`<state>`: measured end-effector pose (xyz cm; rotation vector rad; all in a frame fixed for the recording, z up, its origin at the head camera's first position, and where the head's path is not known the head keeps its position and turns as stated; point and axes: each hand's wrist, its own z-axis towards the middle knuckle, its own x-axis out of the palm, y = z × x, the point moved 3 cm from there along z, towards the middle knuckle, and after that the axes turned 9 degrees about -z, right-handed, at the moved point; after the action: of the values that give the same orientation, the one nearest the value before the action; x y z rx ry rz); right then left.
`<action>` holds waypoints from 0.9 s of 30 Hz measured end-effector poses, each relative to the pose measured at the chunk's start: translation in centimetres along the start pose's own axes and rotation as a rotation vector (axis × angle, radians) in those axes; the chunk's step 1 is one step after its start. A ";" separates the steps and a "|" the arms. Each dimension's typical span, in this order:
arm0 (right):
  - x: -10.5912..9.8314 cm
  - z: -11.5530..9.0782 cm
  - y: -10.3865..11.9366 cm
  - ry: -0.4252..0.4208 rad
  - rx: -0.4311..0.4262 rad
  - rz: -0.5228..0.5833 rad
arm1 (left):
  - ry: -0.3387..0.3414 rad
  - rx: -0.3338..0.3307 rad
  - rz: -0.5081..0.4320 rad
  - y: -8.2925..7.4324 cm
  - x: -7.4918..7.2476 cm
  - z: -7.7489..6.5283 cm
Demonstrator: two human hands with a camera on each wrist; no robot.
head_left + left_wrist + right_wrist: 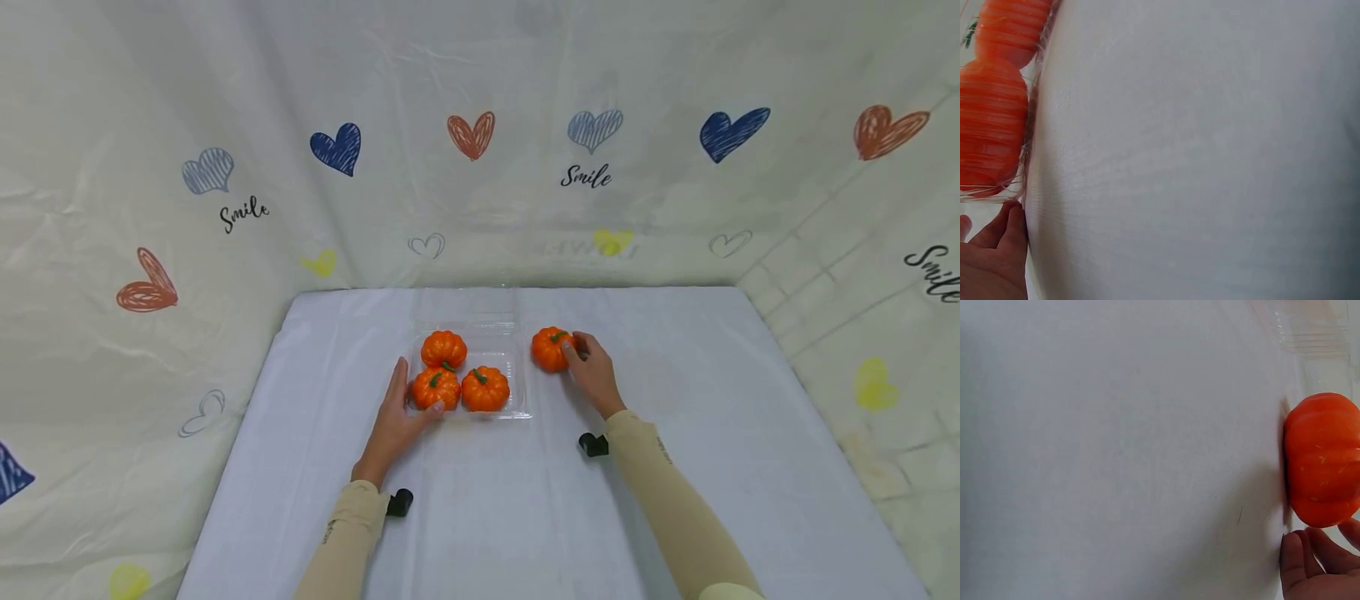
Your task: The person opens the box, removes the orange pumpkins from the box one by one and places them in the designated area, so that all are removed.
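Observation:
In the head view a clear plastic clamshell box (521, 392) stands with its lid raised at the back. It contains three orange toy pumpkins with green stems: one at the back left (444, 346), one at the front left (433, 388), one at the front right (487, 390). My left hand (397, 421) lies along the box's left side, fingers extended, thumb at its front edge. Right of the box, my right hand (596, 371) holds a fourth toy pumpkin (549, 350) by its right side, low at the table. The right wrist view shows fingertips against this pumpkin (1322, 462).
A white cloth covers the table (495, 517). Behind it hangs a pale curtain (525, 200) printed with hearts and "Smile". Black wrist pieces (594, 445) show beside both beige sleeves (667, 492).

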<state>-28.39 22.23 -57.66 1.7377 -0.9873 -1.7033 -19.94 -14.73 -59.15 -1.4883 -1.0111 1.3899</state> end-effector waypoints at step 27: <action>-1.4 -2.0 4.3 0.042 -0.113 0.111 | 0.014 -0.016 0.000 0.2 0.0 0.1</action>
<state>-26.97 20.44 -53.32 1.6093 -0.9327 -1.6148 -20.07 -14.73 -59.33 -1.5073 -1.0155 1.3731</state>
